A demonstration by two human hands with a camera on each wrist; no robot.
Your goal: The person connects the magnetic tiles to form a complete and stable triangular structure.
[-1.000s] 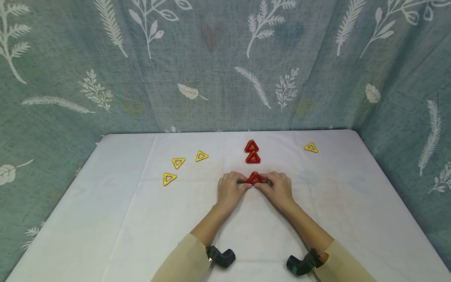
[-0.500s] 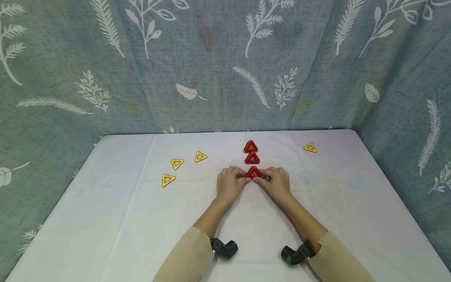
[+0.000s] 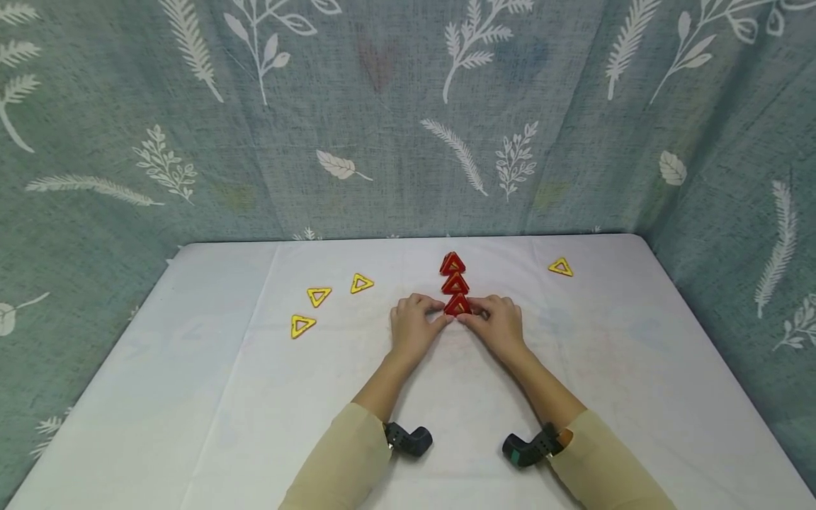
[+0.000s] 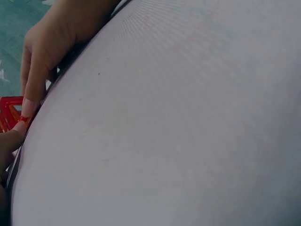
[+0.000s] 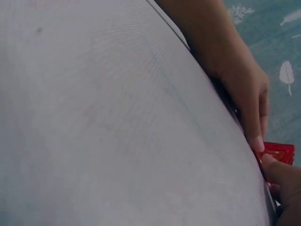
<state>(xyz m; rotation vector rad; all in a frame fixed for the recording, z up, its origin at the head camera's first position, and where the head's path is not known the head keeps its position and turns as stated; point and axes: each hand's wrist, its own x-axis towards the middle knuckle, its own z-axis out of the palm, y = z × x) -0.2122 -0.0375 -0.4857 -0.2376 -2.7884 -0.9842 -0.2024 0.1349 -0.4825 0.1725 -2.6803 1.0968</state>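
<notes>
Three red pyramids made of triangular tiles stand in a column on the white table [image 3: 319, 397]. The nearest red pyramid [image 3: 457, 305] is held low at its sides between both hands. From the left, my left hand [image 3: 413, 327] pinches its corner with thumb and fingers. On the opposite corner my right hand [image 3: 499, 327] does the same. Right behind it is the middle red pyramid [image 3: 455, 283], and behind that the far red pyramid [image 3: 452, 263]. In the right wrist view, fingertips and thumbs meet at the held red pyramid [image 5: 282, 149].
Several flat yellow triangle tiles lie about: a left one [image 3: 302, 326], one behind it [image 3: 319, 296], another nearer the middle [image 3: 361, 283] and one at the far right [image 3: 561, 267]. A leaf-patterned curtain [image 3: 382, 142] hangs behind the table.
Both hands have slid the nearest red pyramid away from the body, narrowing the gap until it sits right up at the middle pyramid. The yellow tiles stay where they were.
</notes>
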